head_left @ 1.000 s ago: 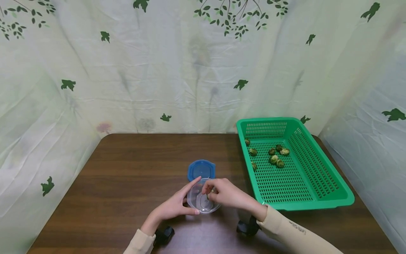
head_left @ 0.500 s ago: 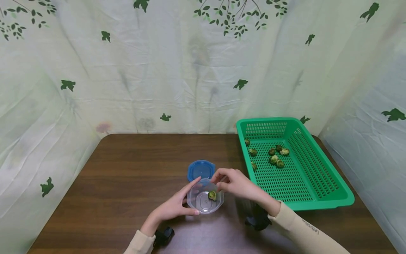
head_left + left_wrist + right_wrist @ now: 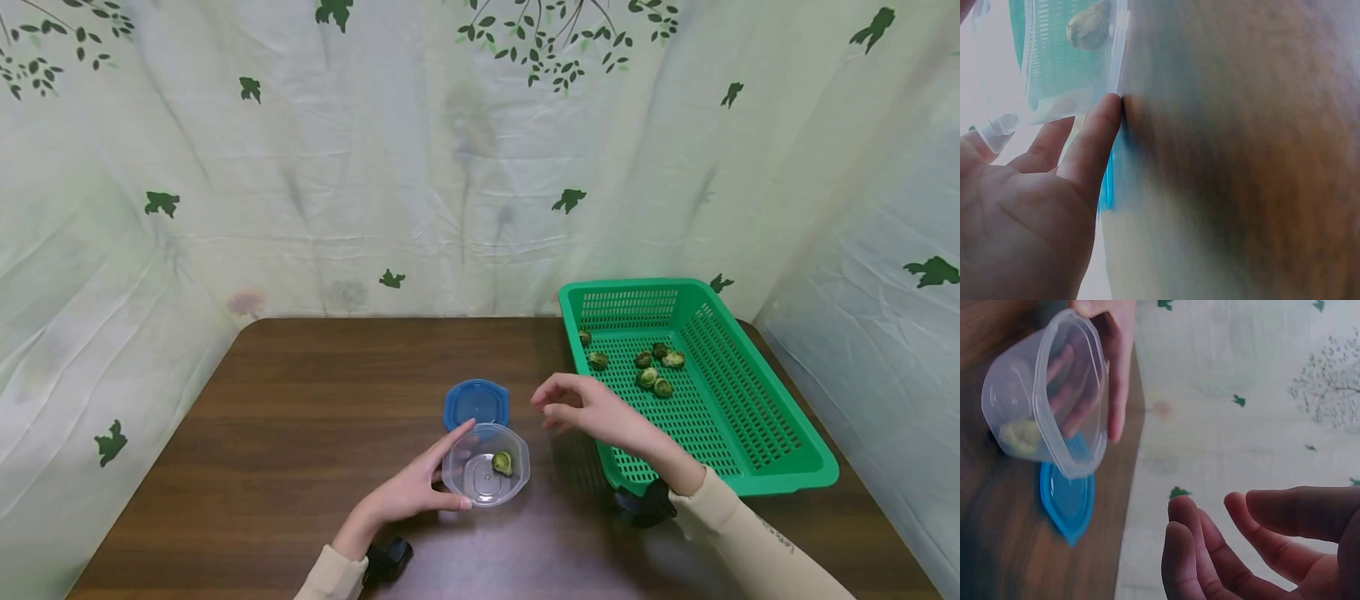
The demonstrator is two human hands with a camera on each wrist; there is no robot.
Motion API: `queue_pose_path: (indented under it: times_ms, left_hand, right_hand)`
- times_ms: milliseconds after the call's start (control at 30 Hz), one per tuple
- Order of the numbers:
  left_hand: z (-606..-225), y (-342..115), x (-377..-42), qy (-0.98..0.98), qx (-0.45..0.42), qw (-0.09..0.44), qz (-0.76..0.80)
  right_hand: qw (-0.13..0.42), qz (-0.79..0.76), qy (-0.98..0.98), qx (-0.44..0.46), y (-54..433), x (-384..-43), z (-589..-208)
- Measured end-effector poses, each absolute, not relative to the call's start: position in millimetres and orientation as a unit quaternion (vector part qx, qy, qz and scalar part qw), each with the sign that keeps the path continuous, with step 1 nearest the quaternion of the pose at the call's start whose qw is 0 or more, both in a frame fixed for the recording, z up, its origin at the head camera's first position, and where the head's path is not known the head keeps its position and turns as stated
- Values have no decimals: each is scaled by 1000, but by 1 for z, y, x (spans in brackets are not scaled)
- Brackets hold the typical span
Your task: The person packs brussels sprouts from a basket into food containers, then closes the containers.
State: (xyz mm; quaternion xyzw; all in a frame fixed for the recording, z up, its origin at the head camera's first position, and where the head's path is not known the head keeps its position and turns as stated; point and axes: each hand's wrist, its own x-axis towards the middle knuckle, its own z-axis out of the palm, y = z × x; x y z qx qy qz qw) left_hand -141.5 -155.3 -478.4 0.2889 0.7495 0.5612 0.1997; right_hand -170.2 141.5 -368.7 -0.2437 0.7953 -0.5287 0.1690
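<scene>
A clear plastic container (image 3: 480, 479) stands on the table with one Brussels sprout (image 3: 502, 463) inside it. My left hand (image 3: 408, 487) holds the container from its left side, thumb at the near edge and fingers along the far side. In the left wrist view, fingers (image 3: 1091, 144) touch the container's wall. My right hand (image 3: 592, 408) hovers between the container and the green basket (image 3: 720, 483), its fingers loosely bent and nothing between them. The right wrist view shows a gap between thumb and fingertips. Several Brussels sprouts (image 3: 647, 377) lie in the basket.
A blue lid (image 3: 476, 402) lies on the brown wooden table (image 3: 322, 400) just beyond the container. The large basket takes up the table's right side. A pale curtain with leaf prints (image 3: 390, 167) hangs behind the table and along both sides.
My right hand has let go of the Brussels sprout inside the container, then lifted out and moved right to the basket's left edge. The left hand and container have stayed in place.
</scene>
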Motion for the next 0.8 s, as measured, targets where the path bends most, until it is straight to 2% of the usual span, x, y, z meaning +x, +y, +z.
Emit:
queue_pose_path:
  times_ms: [800]
  left_hand:
    - [-477,-158,-144,756,278,210,554]
  right_hand:
    - [166,-532,815,-159,209,-198,-367]
